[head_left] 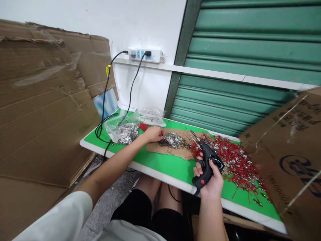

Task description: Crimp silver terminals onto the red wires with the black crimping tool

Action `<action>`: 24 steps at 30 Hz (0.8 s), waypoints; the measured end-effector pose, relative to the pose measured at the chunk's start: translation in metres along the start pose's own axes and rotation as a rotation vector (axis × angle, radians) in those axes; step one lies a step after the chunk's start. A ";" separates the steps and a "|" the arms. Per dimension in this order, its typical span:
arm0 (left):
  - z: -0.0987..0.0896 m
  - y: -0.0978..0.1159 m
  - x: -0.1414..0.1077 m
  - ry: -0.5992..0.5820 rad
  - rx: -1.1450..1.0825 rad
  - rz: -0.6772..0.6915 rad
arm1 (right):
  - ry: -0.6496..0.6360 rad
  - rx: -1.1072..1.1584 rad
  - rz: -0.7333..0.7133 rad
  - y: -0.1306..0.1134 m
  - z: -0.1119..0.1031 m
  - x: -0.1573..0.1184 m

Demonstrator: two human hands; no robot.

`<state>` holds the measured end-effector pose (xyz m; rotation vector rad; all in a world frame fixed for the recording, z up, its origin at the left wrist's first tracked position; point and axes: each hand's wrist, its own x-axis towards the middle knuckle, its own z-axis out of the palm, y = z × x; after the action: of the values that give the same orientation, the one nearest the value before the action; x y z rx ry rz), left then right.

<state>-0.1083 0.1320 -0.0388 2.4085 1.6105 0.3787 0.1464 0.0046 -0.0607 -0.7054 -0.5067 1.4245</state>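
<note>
My right hand (pixel 212 179) is wrapped round the handle of a black soldering gun (pixel 207 155), its metal tip tilted up and to the left over the cardboard. The fingers of my left hand (pixel 154 134) are pinched together at the left edge of a heap of small silvery metal parts (pixel 173 140); what they hold is too small to make out. That heap lies on a flat piece of brown cardboard (pixel 179 154). Right of the soldering gun spreads a large pile of red wires with metal ends (pixel 237 159), partly hidden by my right hand and the gun.
Clear plastic bags of metal parts (pixel 127 134) lie at the left of the green table (pixel 155 164), beside a red object (pixel 143 127). Black cords run up to a power strip (pixel 145 55). Cardboard boxes flank both sides (pixel 42 110), with a green shutter (pixel 238 57) behind.
</note>
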 end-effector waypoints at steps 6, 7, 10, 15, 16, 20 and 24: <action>-0.008 -0.003 0.009 -0.107 -0.011 0.045 | -0.002 -0.011 -0.008 0.000 -0.001 0.000; -0.008 -0.003 0.010 -0.121 -0.012 0.050 | -0.003 -0.010 -0.009 0.000 -0.001 0.000; -0.010 -0.004 0.013 -0.160 -0.013 0.077 | -0.012 -0.020 -0.011 0.001 -0.001 0.000; -0.009 -0.003 0.009 -0.139 -0.015 0.136 | -0.017 -0.017 -0.005 0.000 -0.002 0.000; -0.008 -0.002 0.006 -0.107 -0.026 0.139 | -0.015 -0.012 0.000 0.000 -0.002 0.000; -0.002 0.002 -0.010 0.062 -0.152 0.120 | 0.008 0.006 0.011 -0.001 -0.001 0.000; 0.004 0.009 -0.028 0.142 -0.360 0.083 | 0.006 -0.011 0.009 0.000 -0.001 0.001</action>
<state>-0.1098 0.1023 -0.0424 2.2165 1.3565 0.7968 0.1477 0.0055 -0.0617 -0.7214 -0.5075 1.4285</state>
